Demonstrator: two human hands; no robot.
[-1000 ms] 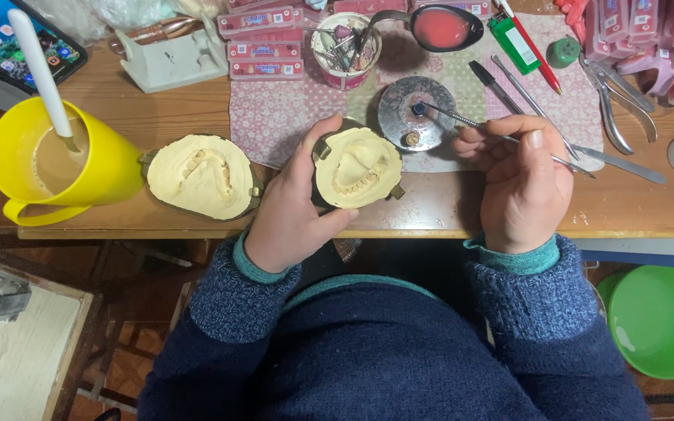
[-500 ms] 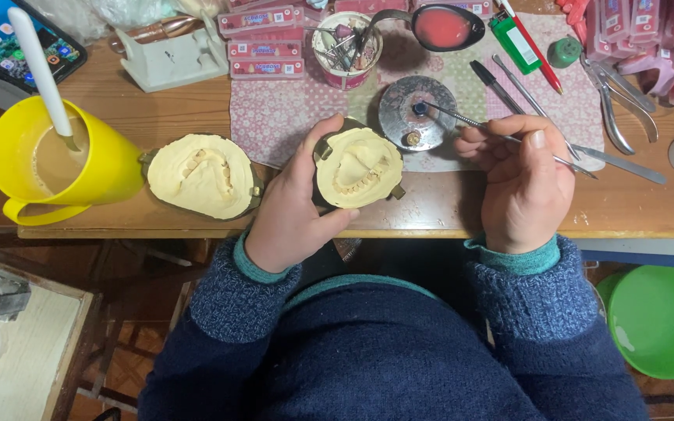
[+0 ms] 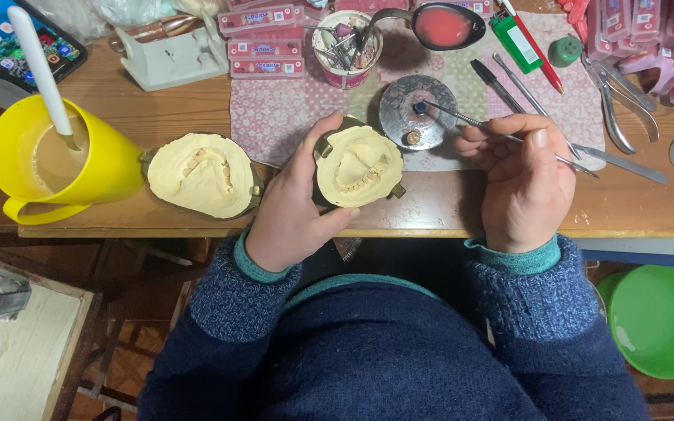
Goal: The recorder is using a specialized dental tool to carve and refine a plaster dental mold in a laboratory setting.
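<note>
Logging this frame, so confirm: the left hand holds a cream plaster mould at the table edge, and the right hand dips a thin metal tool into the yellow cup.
Not quite. In the head view the right hand points the thin metal tool at the small round metal dish, not the yellow cup. The left hand does hold the cream plaster mould at the table edge.

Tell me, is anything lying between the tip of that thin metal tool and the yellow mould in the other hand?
Nothing visible. The tool in the right hand has its tip over the round metal dish, beside the mould the left hand holds.

Navy knitted sweater sleeves [image 3: 536,304] with teal cuffs [image 3: 520,261].
</note>
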